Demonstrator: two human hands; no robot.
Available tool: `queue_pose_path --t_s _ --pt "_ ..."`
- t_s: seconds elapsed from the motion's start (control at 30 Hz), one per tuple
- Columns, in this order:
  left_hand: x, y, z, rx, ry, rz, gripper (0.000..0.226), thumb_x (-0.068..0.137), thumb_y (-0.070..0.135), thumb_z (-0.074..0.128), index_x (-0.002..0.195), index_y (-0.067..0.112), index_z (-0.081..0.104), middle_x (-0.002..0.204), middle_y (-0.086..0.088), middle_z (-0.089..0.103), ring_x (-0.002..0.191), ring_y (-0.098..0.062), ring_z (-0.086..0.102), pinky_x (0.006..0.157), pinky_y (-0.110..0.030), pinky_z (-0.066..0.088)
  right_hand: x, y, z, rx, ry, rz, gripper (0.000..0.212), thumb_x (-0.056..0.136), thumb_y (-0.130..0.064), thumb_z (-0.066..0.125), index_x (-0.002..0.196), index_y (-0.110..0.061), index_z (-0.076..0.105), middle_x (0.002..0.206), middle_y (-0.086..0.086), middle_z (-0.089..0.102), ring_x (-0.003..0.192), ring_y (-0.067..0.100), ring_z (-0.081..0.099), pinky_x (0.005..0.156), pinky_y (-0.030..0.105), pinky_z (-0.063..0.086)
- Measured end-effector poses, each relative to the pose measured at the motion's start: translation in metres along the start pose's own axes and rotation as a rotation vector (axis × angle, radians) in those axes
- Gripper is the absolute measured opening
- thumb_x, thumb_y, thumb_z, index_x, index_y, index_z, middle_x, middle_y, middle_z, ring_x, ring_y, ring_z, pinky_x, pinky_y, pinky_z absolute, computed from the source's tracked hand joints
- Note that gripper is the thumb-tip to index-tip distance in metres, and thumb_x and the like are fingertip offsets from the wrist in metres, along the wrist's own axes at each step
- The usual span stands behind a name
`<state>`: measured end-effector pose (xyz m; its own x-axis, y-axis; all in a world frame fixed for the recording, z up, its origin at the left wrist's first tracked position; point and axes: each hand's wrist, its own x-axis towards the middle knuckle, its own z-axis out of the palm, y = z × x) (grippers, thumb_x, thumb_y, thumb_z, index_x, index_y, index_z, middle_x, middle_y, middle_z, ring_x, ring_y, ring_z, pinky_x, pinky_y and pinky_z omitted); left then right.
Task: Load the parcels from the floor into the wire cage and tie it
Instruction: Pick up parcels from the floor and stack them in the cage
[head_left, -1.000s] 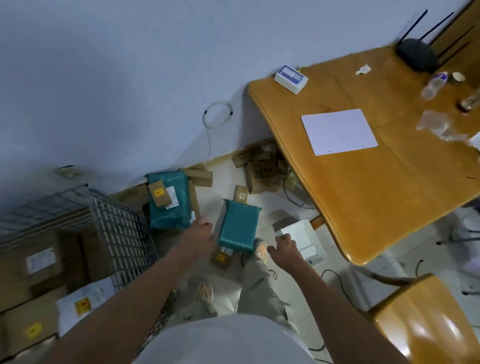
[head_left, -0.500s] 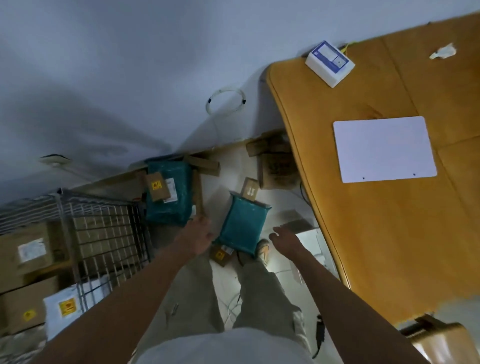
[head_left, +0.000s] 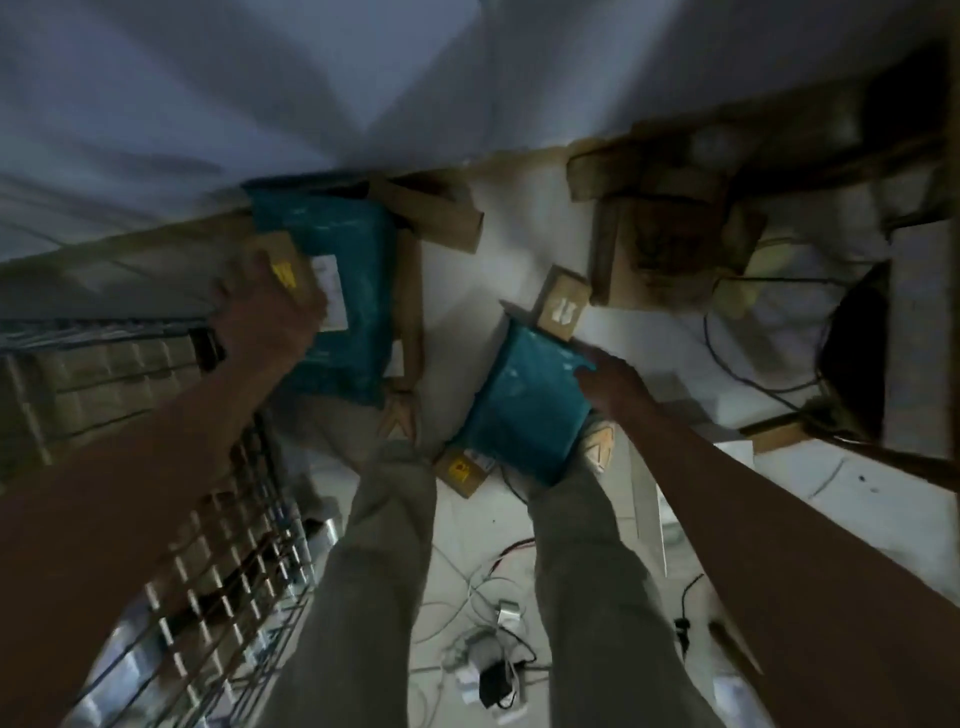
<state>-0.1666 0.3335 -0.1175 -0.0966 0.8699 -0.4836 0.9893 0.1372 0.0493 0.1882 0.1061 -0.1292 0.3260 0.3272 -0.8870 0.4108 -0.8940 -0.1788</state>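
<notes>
- View has dropped much lower than half a second ago; the desk top and the white sheet on it are out of frame, only floor, wall base and legs now. Heavy motion blur.
- Both arms reach further down than before: the left hand (head_left: 265, 317) was short of the parcels, now it's at the small brown box (head_left: 283, 270) with the yellow sticker, which lies on the far teal parcel (head_left: 337, 291).
- Left fingers: blurred, they cover the box's near-left edge; cannot tell if they are curled around it or only touching.
- The right hand (head_left: 613, 382) was hovering beside the near teal parcel (head_left: 524, 410), now it's at that parcel's right edge, up near its far corner.
- Right fingers: the index looks extended onto the teal surface, the rest are loosely bent; contact likely, no clear grasp visible.
- Near teal parcel lies flat on the floor between the person's shoes; a small box with white label (head_left: 563, 306) touches its far corner, a yellow-stickered box (head_left: 462, 470) pokes out from under its near-left corner.
- Far teal parcel on the floor against the wall base, brown cartons (head_left: 441, 218) just beside its right side.
- Wire cage (head_left: 218, 545) at left, near the left forearm, cardboard boxes (head_left: 104, 374) visible through the mesh.
- Tangle of cables (head_left: 488, 660) on the floor between the legs.
- Open carton (head_left: 670, 244) at upper right by the wall.
</notes>
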Motion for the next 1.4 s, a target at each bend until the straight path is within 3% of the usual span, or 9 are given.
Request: queue_pose_path --t_s 0.13,0.33,0.5,0.57,0.7,0.8,0.97,1.17,1.4 --pt "0.085 -0.057 0.101 -0.129 -0.011 -0.022 0.087 0.082 0.087 0.048 0.141 0.024 0.050 0.137 -0.018 0.058 0.118 -0.047 0.059 0.098 -0.066 0.048 0.123 0.003 0.030 -0.067 0.036 0.088 0.051 0.100 -0.035 0.042 0.149 -0.022 0.040 0.148 0.009 0.051 0.128 0.032 0.054 0.098 0.032 0.044" --pt "0.092 -0.076 0.180 -0.073 0.307 0.045 0.082 0.098 0.065 0.042 0.163 0.028 0.007 0.168 -0.020 0.012 0.144 -0.053 0.028 0.115 -0.063 0.030 0.248 0.012 0.070 -0.032 0.141 0.247 0.070 0.099 -0.045 0.047 0.156 -0.012 0.023 0.151 0.021 0.043 0.134 0.044 0.046 0.108 0.050 0.042" --pt "0.128 -0.102 0.219 -0.234 0.496 -0.090 0.073 0.091 0.079 0.035 0.156 0.054 0.012 0.159 -0.007 0.038 0.142 -0.029 0.042 0.117 -0.038 0.035 0.355 0.018 0.109 0.098 0.197 0.319 0.125 0.061 -0.083 0.053 0.159 -0.016 0.018 0.154 0.021 0.039 0.135 0.043 0.043 0.104 0.049 0.038" --pt "0.143 -0.119 0.235 -0.271 0.492 -0.137 0.064 0.089 0.080 0.039 0.147 0.057 0.028 0.148 -0.003 0.051 0.132 -0.022 0.052 0.110 -0.030 0.040 0.358 0.003 0.117 0.117 0.251 0.332 0.128 0.067 -0.073 0.062 0.160 -0.011 0.001 0.157 0.024 0.028 0.137 0.044 0.039 0.106 0.052 0.036" --pt "0.183 -0.189 0.284 -0.210 0.348 -0.054 0.076 0.081 0.091 0.041 0.143 0.048 0.045 0.137 0.002 0.057 0.122 -0.026 0.060 0.108 -0.046 0.043 0.332 -0.022 0.118 -0.019 0.457 0.231 0.125 0.078 -0.055 0.075 0.160 -0.016 -0.011 0.159 0.021 0.023 0.141 0.042 0.036 0.109 0.051 0.038" --pt "0.124 -0.102 0.212 -0.216 0.374 -0.007 0.081 0.091 0.069 0.053 0.157 0.030 0.026 0.162 -0.008 0.029 0.149 -0.032 0.032 0.123 -0.045 0.020 0.272 -0.048 0.099 -0.184 0.493 0.012 0.121 0.077 -0.058 0.074 0.161 -0.024 -0.006 0.149 0.020 0.037 0.133 0.041 0.043 0.102 0.053 0.045" --pt "0.035 -0.017 0.076 -0.174 0.110 -0.051 0.100 0.076 0.040 0.077 0.156 0.013 0.022 0.155 -0.033 0.023 0.140 -0.052 0.028 0.111 -0.059 0.035 0.094 -0.100 0.023 -0.277 0.500 -0.034 0.122 0.075 -0.068 0.069 0.159 -0.027 -0.009 0.152 0.019 0.038 0.129 0.040 0.048 0.100 0.051 0.047" --pt "-0.112 0.038 -0.121 -0.154 -0.258 0.137 0.090 0.084 0.042 0.075 0.156 0.025 0.024 0.140 -0.022 0.030 0.122 -0.046 0.043 0.103 -0.051 0.046 -0.168 -0.157 -0.061 -0.355 0.473 -0.132 0.078 0.085 -0.059 0.068 0.145 -0.041 0.021 0.132 0.015 0.050 0.106 0.040 0.062 0.087 0.049 0.051" --pt "-0.247 0.047 -0.231 -0.262 -0.129 0.184 0.089 0.087 0.050 0.074 0.158 0.034 0.022 0.147 -0.022 0.025 0.129 -0.043 0.041 0.095 -0.055 0.053 -0.320 -0.179 -0.091 -0.458 0.521 -0.313 0.063 0.088 -0.060 0.064 0.139 -0.040 0.034 0.121 0.011 0.053 0.101 0.033 0.063 0.079 0.044 0.054"
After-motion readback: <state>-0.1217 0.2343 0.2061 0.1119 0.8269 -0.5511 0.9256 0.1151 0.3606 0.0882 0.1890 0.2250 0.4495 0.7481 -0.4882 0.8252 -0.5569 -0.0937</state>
